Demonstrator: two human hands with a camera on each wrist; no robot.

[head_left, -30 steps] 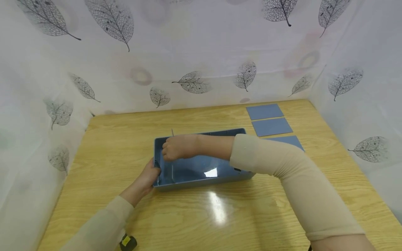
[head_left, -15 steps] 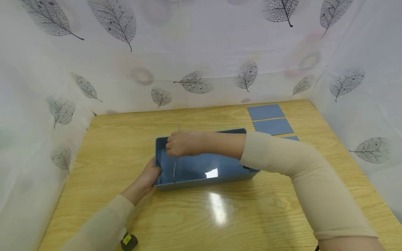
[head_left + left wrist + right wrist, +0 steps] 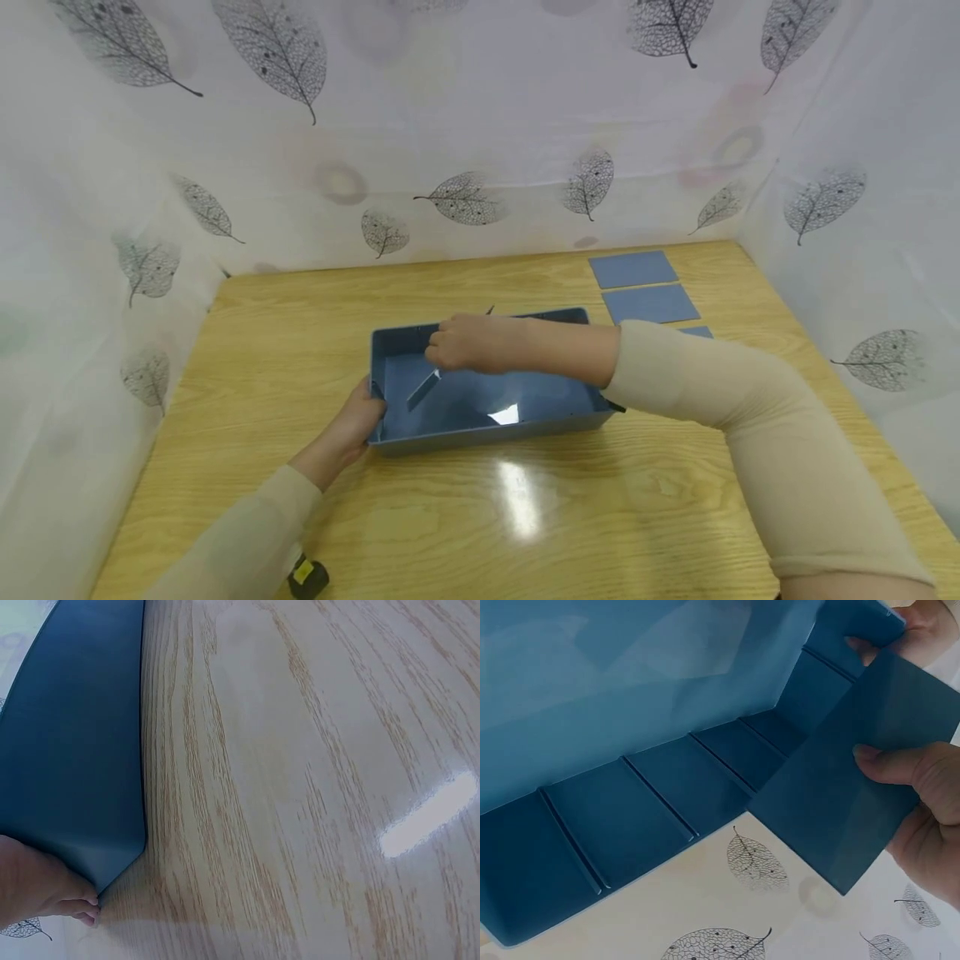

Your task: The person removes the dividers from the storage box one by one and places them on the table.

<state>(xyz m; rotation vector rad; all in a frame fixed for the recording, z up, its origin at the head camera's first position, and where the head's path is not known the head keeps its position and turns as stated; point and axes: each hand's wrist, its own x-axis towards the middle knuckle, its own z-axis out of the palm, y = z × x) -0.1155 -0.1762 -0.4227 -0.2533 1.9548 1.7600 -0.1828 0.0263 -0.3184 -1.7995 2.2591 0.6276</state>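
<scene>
A long blue open box (image 3: 480,436) sits on the table. My left hand (image 3: 360,422) grips its left end wall, thumb over the rim; the left wrist view shows that hand (image 3: 41,885) at a lower corner of the box. Over the box, my right hand (image 3: 476,343) pinches a thin flat blue divider panel (image 3: 423,390), held aslant. From the right wrist, the thumb lies across the face of the panel (image 3: 847,780), one corner of which overlaps the box's slotted wall (image 3: 660,795) in view. Whether panel and wall touch, I cannot tell.
Two similar blue panels, a far one (image 3: 633,269) and a nearer one (image 3: 651,303), lie flat at the back right. Part of another panel (image 3: 697,332) shows behind the right sleeve. A black-and-yellow object (image 3: 307,577) lies by the left sleeve. Leaf-patterned curtain (image 3: 480,108) encloses the table.
My right hand has moved rightward along the box with the panel, which has turned aslant and shows more of itself below the hand. The left hand keeps its grip on the box.
</scene>
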